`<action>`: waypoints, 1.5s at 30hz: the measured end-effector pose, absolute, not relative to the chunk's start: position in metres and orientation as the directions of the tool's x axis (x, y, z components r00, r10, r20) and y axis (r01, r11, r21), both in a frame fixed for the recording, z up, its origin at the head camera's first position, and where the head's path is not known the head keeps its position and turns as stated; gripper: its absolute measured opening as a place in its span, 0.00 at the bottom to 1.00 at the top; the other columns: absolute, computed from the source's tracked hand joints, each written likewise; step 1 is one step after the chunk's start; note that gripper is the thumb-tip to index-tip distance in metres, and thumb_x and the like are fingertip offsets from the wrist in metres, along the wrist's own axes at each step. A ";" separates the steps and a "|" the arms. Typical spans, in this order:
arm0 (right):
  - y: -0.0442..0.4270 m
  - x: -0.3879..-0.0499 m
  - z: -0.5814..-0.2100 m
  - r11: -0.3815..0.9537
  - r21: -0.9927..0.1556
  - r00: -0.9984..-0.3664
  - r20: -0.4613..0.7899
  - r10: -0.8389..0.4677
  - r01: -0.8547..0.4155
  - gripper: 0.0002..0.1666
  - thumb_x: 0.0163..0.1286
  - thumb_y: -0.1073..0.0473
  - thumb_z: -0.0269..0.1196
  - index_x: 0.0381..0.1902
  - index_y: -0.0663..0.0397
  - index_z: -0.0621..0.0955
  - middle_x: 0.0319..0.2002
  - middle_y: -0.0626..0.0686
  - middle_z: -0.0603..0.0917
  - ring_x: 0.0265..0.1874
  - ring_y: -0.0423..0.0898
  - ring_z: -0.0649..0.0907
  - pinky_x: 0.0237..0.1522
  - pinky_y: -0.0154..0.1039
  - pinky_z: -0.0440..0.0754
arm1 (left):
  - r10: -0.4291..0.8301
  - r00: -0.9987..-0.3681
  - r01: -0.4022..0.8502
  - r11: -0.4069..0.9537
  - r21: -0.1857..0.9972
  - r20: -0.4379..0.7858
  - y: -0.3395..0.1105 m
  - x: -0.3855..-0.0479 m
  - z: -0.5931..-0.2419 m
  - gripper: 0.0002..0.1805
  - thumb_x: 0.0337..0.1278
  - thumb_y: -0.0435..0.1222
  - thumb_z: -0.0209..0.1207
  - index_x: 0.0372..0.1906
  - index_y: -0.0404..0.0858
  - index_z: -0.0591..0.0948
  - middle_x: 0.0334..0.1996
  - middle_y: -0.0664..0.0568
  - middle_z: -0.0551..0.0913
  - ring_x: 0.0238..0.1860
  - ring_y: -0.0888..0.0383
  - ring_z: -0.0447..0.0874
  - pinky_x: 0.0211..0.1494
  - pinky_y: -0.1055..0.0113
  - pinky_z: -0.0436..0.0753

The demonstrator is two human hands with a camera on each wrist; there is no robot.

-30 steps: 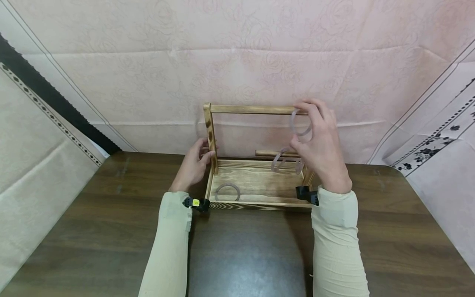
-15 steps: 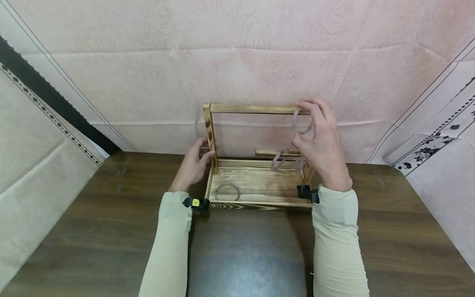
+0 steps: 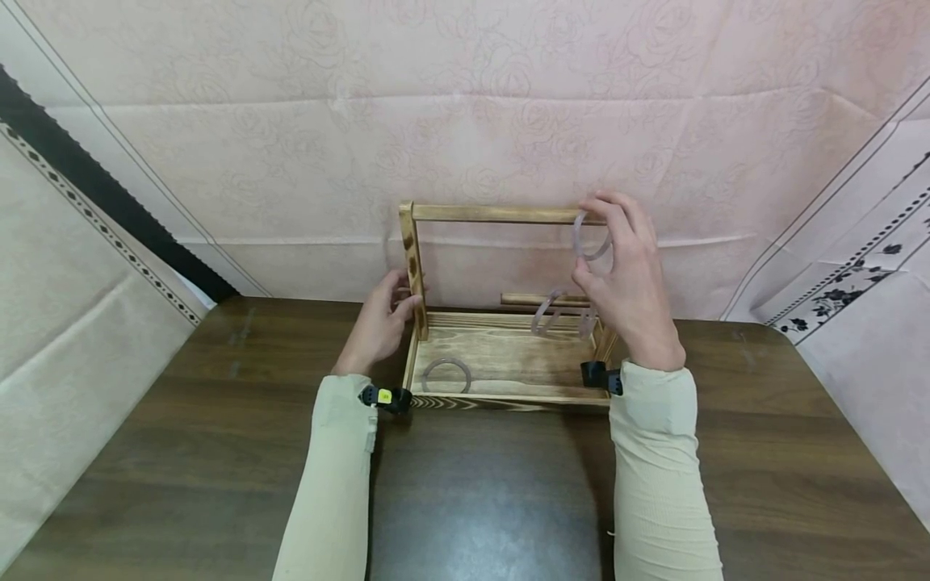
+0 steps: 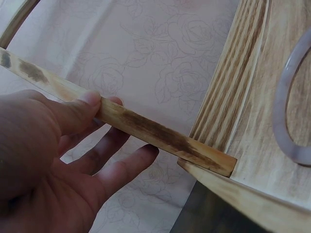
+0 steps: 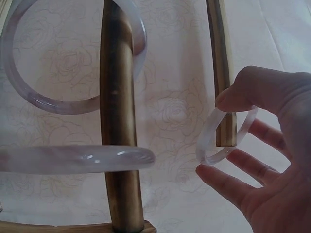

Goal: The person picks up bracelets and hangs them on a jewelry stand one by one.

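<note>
A wooden display stand has an upper bar (image 3: 494, 214) reaching right from its left post (image 3: 412, 258). My left hand (image 3: 376, 323) pinches that post between thumb and fingers; the left wrist view shows the grip on the post (image 4: 146, 127). At the bar's right end, my right hand (image 3: 628, 274) holds a pale translucent bangle (image 3: 577, 238) by its rim. In the right wrist view this bangle (image 5: 209, 136) encircles the bar's free tip. Two similar bangles hang on the lower bar (image 3: 517, 299), seen closer as one bangle (image 5: 53, 106) and another bangle (image 5: 58, 159).
Another bangle (image 3: 446, 361) lies at the left in the stand's shallow tray (image 3: 508, 398). A short right post (image 3: 603, 345) carries the lower bar. The stand sits on a dark wooden table (image 3: 494, 484), with a patterned pink cloth (image 3: 465, 121) behind.
My right hand and its bangle have shifted slightly right and up along the upper bar's end, then stayed nearly still. The left hand keeps its hold on the post.
</note>
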State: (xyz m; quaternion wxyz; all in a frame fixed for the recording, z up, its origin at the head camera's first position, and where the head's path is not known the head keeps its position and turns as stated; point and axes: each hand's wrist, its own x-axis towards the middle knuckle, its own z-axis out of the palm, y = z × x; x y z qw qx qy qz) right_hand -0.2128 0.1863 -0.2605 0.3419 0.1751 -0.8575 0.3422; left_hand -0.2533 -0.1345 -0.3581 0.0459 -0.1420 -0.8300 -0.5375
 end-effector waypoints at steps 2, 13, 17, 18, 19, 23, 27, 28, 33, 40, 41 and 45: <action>0.186 -0.214 -0.261 0.703 -0.466 -0.703 0.708 -0.068 -0.538 0.40 0.52 0.79 0.66 0.64 0.54 0.77 0.69 0.55 0.73 0.69 0.56 0.70 0.71 0.54 0.68 | 0.187 -0.955 0.286 0.382 0.879 0.229 -0.134 -0.253 -0.358 0.18 0.77 0.31 0.51 0.66 0.34 0.71 0.62 0.37 0.80 0.63 0.44 0.79 0.64 0.46 0.81; 0.185 -0.220 -0.267 0.698 -0.455 -0.704 0.703 -0.100 -0.553 0.40 0.56 0.80 0.67 0.66 0.53 0.76 0.71 0.55 0.71 0.70 0.56 0.68 0.70 0.54 0.69 | 0.188 -0.954 0.291 0.376 0.880 0.235 -0.133 -0.252 -0.357 0.18 0.77 0.31 0.51 0.66 0.34 0.71 0.62 0.37 0.80 0.63 0.44 0.79 0.64 0.47 0.81; 0.184 -0.221 -0.268 0.701 -0.450 -0.702 0.705 -0.101 -0.553 0.39 0.57 0.79 0.67 0.66 0.52 0.76 0.71 0.55 0.71 0.69 0.57 0.68 0.68 0.55 0.71 | 0.186 -0.954 0.289 0.383 0.877 0.234 -0.132 -0.252 -0.357 0.18 0.77 0.31 0.51 0.66 0.35 0.70 0.62 0.37 0.80 0.64 0.45 0.79 0.64 0.47 0.81; 0.184 -0.222 -0.268 0.702 -0.446 -0.698 0.709 -0.101 -0.556 0.39 0.57 0.79 0.67 0.66 0.53 0.76 0.71 0.55 0.71 0.69 0.57 0.68 0.68 0.55 0.71 | 0.186 -0.955 0.288 0.385 0.877 0.232 -0.132 -0.252 -0.357 0.18 0.77 0.31 0.51 0.66 0.35 0.70 0.62 0.37 0.80 0.64 0.45 0.78 0.64 0.47 0.80; 0.184 -0.222 -0.268 0.703 -0.443 -0.695 0.712 -0.101 -0.556 0.39 0.57 0.80 0.67 0.66 0.53 0.76 0.71 0.55 0.71 0.70 0.57 0.68 0.68 0.55 0.71 | 0.186 -0.955 0.287 0.387 0.876 0.231 -0.132 -0.252 -0.357 0.18 0.77 0.31 0.51 0.66 0.35 0.70 0.62 0.37 0.81 0.64 0.45 0.78 0.64 0.47 0.80; 0.182 -0.223 -0.269 0.704 -0.430 -0.684 0.721 -0.108 -0.565 0.39 0.56 0.80 0.66 0.66 0.54 0.76 0.71 0.56 0.71 0.72 0.56 0.67 0.70 0.54 0.71 | 0.184 -0.957 0.281 0.393 0.875 0.225 -0.132 -0.251 -0.357 0.18 0.77 0.31 0.51 0.66 0.35 0.71 0.62 0.38 0.81 0.64 0.45 0.78 0.65 0.47 0.80; 0.181 -0.223 -0.269 0.699 -0.434 -0.683 0.722 -0.108 -0.569 0.39 0.56 0.80 0.66 0.65 0.55 0.76 0.71 0.56 0.71 0.72 0.55 0.67 0.70 0.53 0.70 | 0.182 -0.958 0.279 0.395 0.875 0.223 -0.132 -0.252 -0.357 0.18 0.77 0.32 0.51 0.66 0.35 0.71 0.62 0.38 0.81 0.64 0.45 0.78 0.65 0.47 0.80; 0.181 -0.223 -0.269 0.699 -0.436 -0.685 0.721 -0.106 -0.568 0.39 0.56 0.80 0.66 0.65 0.54 0.76 0.71 0.55 0.71 0.72 0.55 0.67 0.70 0.53 0.71 | 0.182 -0.958 0.279 0.395 0.875 0.223 -0.132 -0.252 -0.357 0.18 0.77 0.32 0.51 0.66 0.36 0.71 0.62 0.38 0.81 0.64 0.45 0.78 0.65 0.47 0.80; 0.179 -0.224 -0.268 0.702 -0.438 -0.691 0.715 -0.106 -0.562 0.39 0.57 0.80 0.66 0.66 0.54 0.76 0.71 0.55 0.71 0.70 0.56 0.68 0.67 0.54 0.73 | 0.184 -0.957 0.280 0.388 0.878 0.224 -0.133 -0.252 -0.357 0.18 0.77 0.32 0.51 0.66 0.35 0.71 0.63 0.38 0.80 0.64 0.45 0.78 0.65 0.47 0.80; 0.178 -0.226 -0.269 0.701 -0.428 -0.684 0.720 -0.116 -0.570 0.38 0.57 0.79 0.67 0.66 0.54 0.76 0.72 0.56 0.70 0.71 0.56 0.68 0.68 0.53 0.72 | 0.184 -0.957 0.280 0.396 0.875 0.223 -0.135 -0.252 -0.357 0.19 0.77 0.32 0.50 0.67 0.35 0.70 0.62 0.39 0.80 0.64 0.45 0.78 0.65 0.47 0.81; 0.177 -0.226 -0.269 0.701 -0.427 -0.683 0.720 -0.119 -0.572 0.38 0.57 0.78 0.67 0.66 0.54 0.76 0.72 0.56 0.70 0.71 0.55 0.68 0.69 0.53 0.72 | 0.184 -0.957 0.280 0.399 0.873 0.223 -0.135 -0.251 -0.357 0.19 0.77 0.32 0.50 0.67 0.34 0.70 0.62 0.39 0.80 0.64 0.45 0.78 0.65 0.47 0.81; 0.176 -0.226 -0.269 0.701 -0.426 -0.687 0.716 -0.126 -0.573 0.38 0.58 0.77 0.67 0.66 0.54 0.75 0.72 0.55 0.70 0.73 0.54 0.67 0.72 0.52 0.70 | 0.182 -0.957 0.282 0.405 0.870 0.225 -0.134 -0.251 -0.356 0.19 0.77 0.32 0.51 0.67 0.35 0.70 0.62 0.40 0.81 0.64 0.45 0.78 0.64 0.47 0.81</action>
